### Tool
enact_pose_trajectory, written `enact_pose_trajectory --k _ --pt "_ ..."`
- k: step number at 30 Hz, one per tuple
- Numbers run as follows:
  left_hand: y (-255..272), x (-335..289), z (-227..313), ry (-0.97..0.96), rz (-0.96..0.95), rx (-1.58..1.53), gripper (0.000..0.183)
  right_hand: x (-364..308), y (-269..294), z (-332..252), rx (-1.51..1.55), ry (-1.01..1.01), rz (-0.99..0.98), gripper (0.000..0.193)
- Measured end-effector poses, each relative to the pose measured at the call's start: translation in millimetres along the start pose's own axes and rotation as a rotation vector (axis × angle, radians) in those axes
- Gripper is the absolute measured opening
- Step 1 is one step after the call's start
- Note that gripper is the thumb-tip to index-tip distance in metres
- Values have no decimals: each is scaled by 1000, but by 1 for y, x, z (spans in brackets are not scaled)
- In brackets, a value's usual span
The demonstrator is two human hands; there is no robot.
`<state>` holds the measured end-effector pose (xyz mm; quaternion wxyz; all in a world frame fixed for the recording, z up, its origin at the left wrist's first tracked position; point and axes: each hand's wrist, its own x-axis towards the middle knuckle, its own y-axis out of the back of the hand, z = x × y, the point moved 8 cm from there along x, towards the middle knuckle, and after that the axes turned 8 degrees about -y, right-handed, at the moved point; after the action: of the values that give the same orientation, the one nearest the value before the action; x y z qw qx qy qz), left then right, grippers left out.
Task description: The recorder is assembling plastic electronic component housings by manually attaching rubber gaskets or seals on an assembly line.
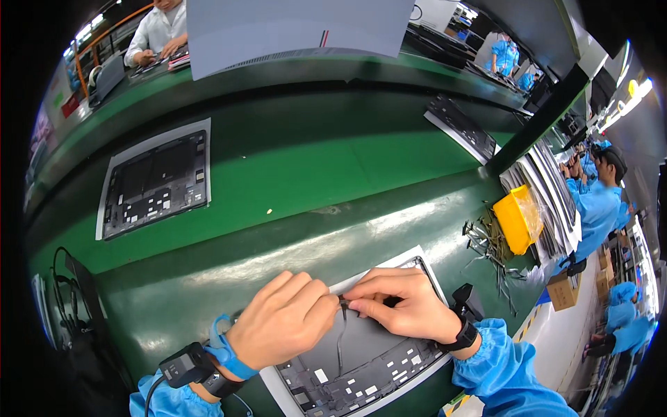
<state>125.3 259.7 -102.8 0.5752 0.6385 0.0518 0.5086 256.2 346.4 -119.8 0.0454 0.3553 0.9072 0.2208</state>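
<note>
A dark, flat device cover (375, 344) with small white pads along its near part lies on a white sheet (278, 396) in front of me. Over its middle runs a thin dark cable (340, 344). My left hand (283, 321), fingers curled, pinches near the cable's upper end; its thumb is hidden. Thumb and forefinger of my right hand (403, 300) press together on that same end from the other side, so the two hands almost touch. Part of the cover's far edge is hidden behind my hands.
Similar dark covers (156, 182) (462, 126) lie on the green bench at far left and far right. Right of me are loose thin strips (486, 243), a yellow bin (517, 219) and stacked sheets (559, 208). A post (535, 121) rises there. Black cables (69, 299) hang at left. Co-workers sit beyond.
</note>
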Motion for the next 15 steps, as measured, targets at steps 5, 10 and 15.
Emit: enact_pose_trajectory --k 5,10,15 --pt "-4 10 3 6 1 -14 15 -4 11 -5 -147 72 57 8" --pt "-7 14 1 -5 30 -34 18 -4 18 -4 -207 164 78 5" --pt "-5 18 -4 85 71 -46 20 -3 21 -1 -231 179 68 5"
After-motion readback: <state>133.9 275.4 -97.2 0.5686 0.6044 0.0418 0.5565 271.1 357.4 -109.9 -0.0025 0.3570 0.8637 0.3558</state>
